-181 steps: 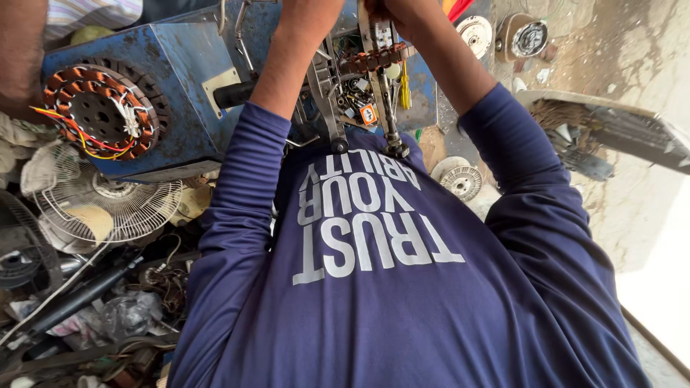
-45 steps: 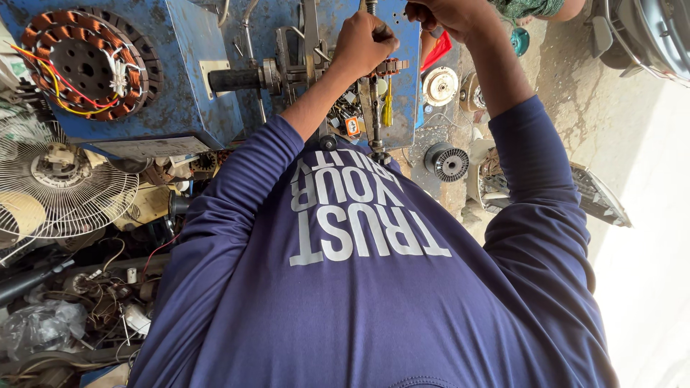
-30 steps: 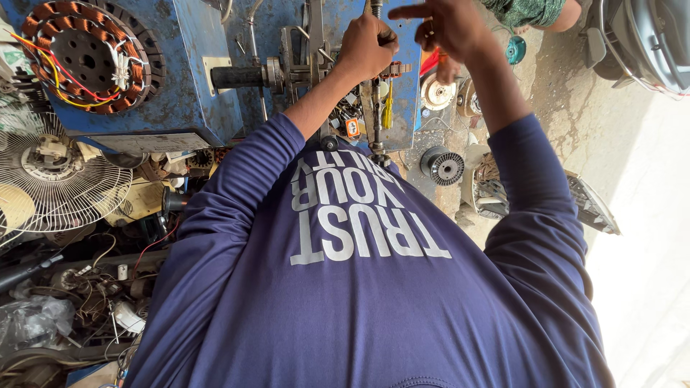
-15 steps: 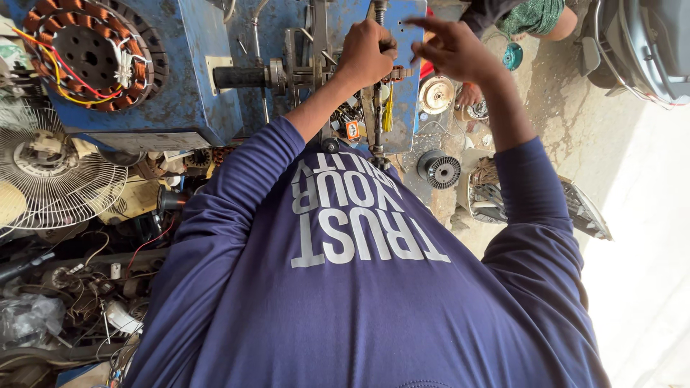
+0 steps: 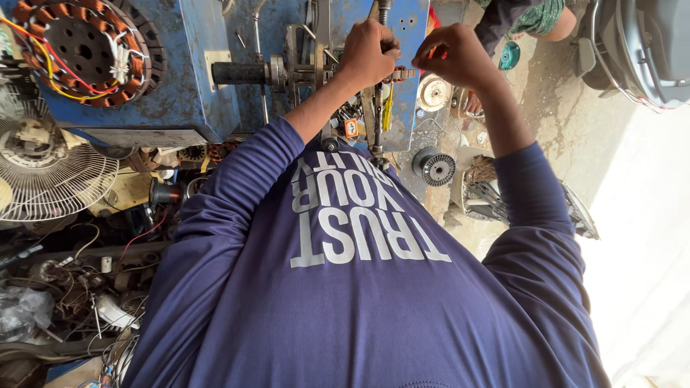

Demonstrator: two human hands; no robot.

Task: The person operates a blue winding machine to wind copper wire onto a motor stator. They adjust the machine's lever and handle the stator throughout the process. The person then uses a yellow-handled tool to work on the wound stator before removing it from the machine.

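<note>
I look down my navy long-sleeved shirt (image 5: 359, 287) at a blue winding machine (image 5: 194, 86). My left hand (image 5: 370, 50) is closed around a vertical metal spindle (image 5: 378, 122) at the machine's front. My right hand (image 5: 453, 57) hovers just right of it, fingers pinched together beside a small brown fitting (image 5: 401, 73) on the spindle. Whether anything lies between those fingers is not visible. A yellow tool (image 5: 388, 111) and an orange tag (image 5: 351, 128) hang below my left wrist.
A wound stator with red and yellow wires (image 5: 79, 50) sits on the machine's left. A white fan guard (image 5: 50, 172), tangled wires and parts (image 5: 72, 287) fill the left. A wire spool (image 5: 435, 167) lies on the ground. Another person (image 5: 525, 18) crouches beyond.
My right hand came down and left toward the spindle and closed its fingers. My left hand kept its hold on the spindle. The view drifted slightly.
</note>
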